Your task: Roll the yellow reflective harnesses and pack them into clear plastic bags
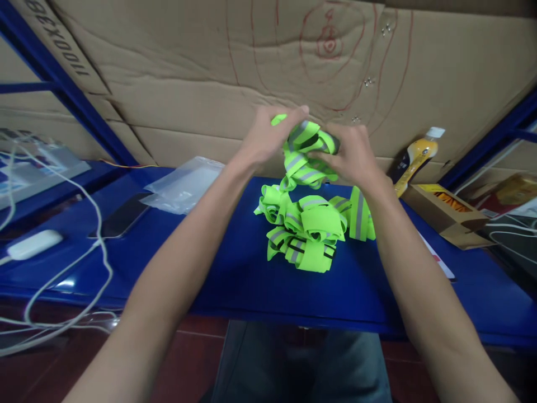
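Both hands hold up a bunched neon-green reflective strap (308,159) with grey stripes, above the back of the blue table (235,280). My left hand (271,134) grips its upper left side, thumb and fingers closed on the fabric. On the right side, my right hand (348,148) pinches the same bundle. Below them lies a loose heap of similar green straps (310,224), rolled and folded, some with black pieces. One more green strap (359,215) rests at the heap's right, partly behind my right forearm.
Clear plastic bags (184,184) and a dark phone (121,215) lie left, near white cables (103,246). At right stand a yellow drink bottle (417,159) and an open cardboard box (448,215). A cardboard panel (176,101) with red drawn lines backs the table.
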The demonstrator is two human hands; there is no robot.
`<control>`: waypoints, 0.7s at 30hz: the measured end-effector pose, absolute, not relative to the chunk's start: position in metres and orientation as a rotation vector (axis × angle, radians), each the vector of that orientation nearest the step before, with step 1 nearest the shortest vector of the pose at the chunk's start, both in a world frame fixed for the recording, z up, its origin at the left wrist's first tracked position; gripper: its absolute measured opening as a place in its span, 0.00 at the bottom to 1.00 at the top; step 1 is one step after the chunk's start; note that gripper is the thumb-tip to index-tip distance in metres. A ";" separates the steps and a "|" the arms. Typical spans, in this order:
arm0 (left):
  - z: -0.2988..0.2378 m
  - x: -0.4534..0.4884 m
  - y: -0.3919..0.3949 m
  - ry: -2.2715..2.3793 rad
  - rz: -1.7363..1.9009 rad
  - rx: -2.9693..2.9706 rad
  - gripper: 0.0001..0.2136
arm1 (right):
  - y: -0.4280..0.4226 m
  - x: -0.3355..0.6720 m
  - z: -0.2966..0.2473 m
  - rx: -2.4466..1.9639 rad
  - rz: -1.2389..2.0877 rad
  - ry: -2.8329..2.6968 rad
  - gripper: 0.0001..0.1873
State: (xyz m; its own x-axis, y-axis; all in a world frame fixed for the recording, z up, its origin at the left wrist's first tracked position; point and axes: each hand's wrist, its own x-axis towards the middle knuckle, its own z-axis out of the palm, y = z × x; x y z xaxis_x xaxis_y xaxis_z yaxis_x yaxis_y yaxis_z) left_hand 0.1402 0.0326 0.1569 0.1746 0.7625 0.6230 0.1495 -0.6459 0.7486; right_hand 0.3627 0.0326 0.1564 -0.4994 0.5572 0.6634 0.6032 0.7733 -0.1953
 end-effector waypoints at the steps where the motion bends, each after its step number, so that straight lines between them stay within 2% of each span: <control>1: 0.157 0.142 0.030 0.852 1.518 1.967 0.21 | 0.033 0.362 0.156 -0.835 -0.093 -2.232 0.12; 5: 0.155 0.152 0.016 0.890 1.456 2.209 0.21 | 0.036 0.361 0.152 -0.823 -0.131 -2.331 0.20; 8: 0.152 0.160 0.014 0.921 1.489 2.185 0.14 | 0.040 0.358 0.147 -0.807 -0.113 -2.368 0.21; 11: 0.147 0.161 0.025 0.863 1.479 2.092 0.13 | 0.046 0.356 0.142 -0.822 -0.135 -2.334 0.24; 15: 0.140 0.160 0.039 0.837 1.369 1.792 0.16 | 0.056 0.358 0.136 -0.932 -0.233 -2.238 0.16; 19: 0.140 0.156 0.038 0.779 1.107 1.538 0.10 | 0.050 0.361 0.138 -0.957 -0.351 -2.163 0.13; 21: 0.142 0.150 0.037 0.755 1.013 1.492 0.10 | 0.042 0.359 0.142 -0.963 -0.402 -2.148 0.09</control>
State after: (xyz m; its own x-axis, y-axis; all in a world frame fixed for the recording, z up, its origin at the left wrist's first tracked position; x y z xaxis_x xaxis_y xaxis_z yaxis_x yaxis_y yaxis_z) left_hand 0.1504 0.0374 0.1423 0.4261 0.8854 0.1857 -0.0749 -0.1701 0.9826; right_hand 0.3594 0.0423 0.1424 -0.4483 0.5120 0.7327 0.7421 0.6701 -0.0141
